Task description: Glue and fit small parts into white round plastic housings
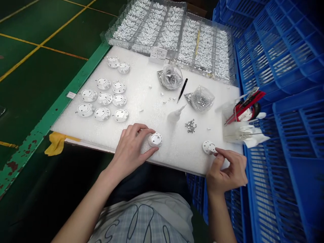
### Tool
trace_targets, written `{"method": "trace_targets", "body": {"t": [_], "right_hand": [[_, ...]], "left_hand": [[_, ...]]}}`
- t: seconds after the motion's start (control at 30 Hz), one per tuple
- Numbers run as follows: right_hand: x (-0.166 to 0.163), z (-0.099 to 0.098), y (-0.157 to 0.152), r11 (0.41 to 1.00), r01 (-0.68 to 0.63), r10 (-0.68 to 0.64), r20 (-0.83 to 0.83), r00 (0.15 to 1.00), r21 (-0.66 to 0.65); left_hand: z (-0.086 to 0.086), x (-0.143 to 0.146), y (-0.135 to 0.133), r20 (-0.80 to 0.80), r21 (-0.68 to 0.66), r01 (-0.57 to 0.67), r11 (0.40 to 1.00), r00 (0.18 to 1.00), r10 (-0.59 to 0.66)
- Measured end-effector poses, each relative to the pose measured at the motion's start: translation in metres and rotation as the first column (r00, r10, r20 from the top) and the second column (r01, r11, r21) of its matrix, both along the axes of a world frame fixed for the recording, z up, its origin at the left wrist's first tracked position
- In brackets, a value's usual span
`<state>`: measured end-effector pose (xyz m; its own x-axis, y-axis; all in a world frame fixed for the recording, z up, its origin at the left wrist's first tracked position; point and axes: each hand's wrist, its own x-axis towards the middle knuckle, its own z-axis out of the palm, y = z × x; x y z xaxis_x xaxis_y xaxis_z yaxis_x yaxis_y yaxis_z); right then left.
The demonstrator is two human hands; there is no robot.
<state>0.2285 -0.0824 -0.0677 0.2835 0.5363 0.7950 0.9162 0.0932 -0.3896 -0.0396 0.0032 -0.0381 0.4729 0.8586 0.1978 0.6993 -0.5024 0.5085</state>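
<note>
My left hand (135, 146) curls its thumb and fingers around a small round white part (155, 139) with dark dots, which rests on the white foam sheet (141, 84). Off to the right, my right hand (226, 167) pinches the edge of a second round white part (208, 147) near the front of the foam. Between the hands and farther back lie a small heap of shiny metal bits (190, 126) and a translucent bottle (175, 115) with a thin nozzle. Several similar round parts (104, 98) sit in rows at the left.
Clear trays (174, 44) full of small white pieces stand at the back. Two plastic bags (172, 77) of metal bits and a black pen-like tool (182, 90) lie mid-sheet. A clear holder (229, 125) with tools is at the right, beside blue crates (280, 50).
</note>
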Motion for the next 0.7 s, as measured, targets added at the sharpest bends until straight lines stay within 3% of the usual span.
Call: {"method": "trace_targets", "body": {"t": [0.17,0.33,0.47,0.6,0.7], "right_hand": [[-0.003,0.0,-0.001,0.999,-0.005,0.004,-0.032,0.999,-0.053],[-0.005,0.003,-0.005,0.997,0.008,-0.015,-0.106,0.994,-0.075],[-0.015,0.024,-0.001,0.996,-0.043,0.025,-0.229,0.973,-0.074],[-0.038,0.053,0.036,0.963,-0.193,0.12,-0.34,0.933,-0.189],[-0.054,0.056,0.078,0.88,-0.318,0.197,-0.338,0.92,-0.352]], "left_hand": [[-0.006,0.02,-0.004,-0.092,0.129,-0.216,0.968,0.969,0.228],[-0.001,0.007,-0.003,-0.061,0.023,-0.065,0.998,0.996,0.066],[0.003,-0.004,0.0,-0.021,-0.044,0.011,0.999,1.0,-0.012],[-0.001,-0.001,0.004,0.008,-0.015,0.009,1.0,1.0,-0.009],[-0.005,0.003,0.005,0.016,0.058,-0.036,0.998,0.999,0.035]]}}
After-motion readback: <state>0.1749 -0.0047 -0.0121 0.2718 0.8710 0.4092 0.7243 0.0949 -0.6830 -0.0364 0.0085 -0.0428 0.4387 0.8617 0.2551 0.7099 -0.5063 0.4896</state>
